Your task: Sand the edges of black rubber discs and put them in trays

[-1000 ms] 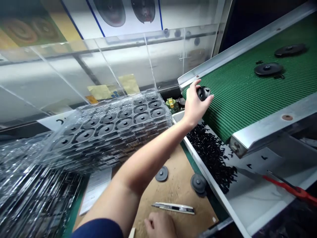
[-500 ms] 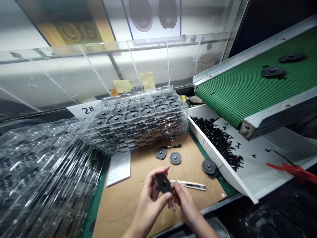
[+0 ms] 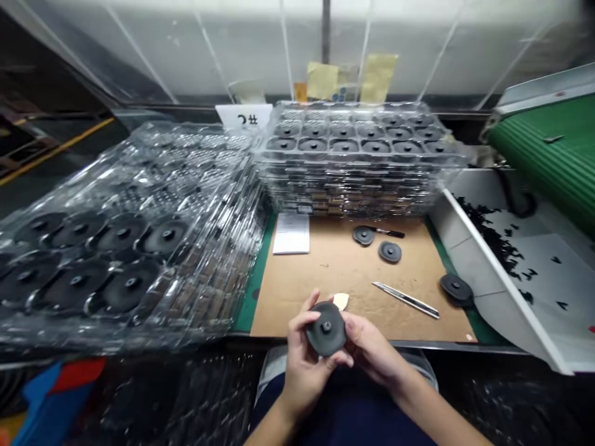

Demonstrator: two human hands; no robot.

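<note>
A dark grey rubbery disc [image 3: 325, 339] with a small raised stud at its centre is held over the near edge of the worktop, its face tilted up. My left hand [image 3: 302, 365] is closed around its left and lower rim. At the right rim, my right hand [image 3: 372, 347] grips with the thumb up; its other fingers are partly hidden. Just beyond my fingers shows a small cream-coloured piece [image 3: 341, 301]. A utility knife [image 3: 406, 300] lies to the right on the brown board [image 3: 307, 279]. Similar discs rest farther back, among them one disc [image 3: 389, 251] near a black pen [image 3: 390, 232].
Stacked clear plastic trays [image 3: 362, 179] filled with discs stand behind the board. Another tray stack [image 3: 204, 248] rises at left. On the right are a white bin [image 3: 499, 272] of small black bits and a green conveyor belt [image 3: 558, 148]. A paper pad [image 3: 291, 234] lies back left.
The view has swung left, bringing more of the left tray stack in. The disc in my hands has turned from a steep tilt to face up toward me.
</note>
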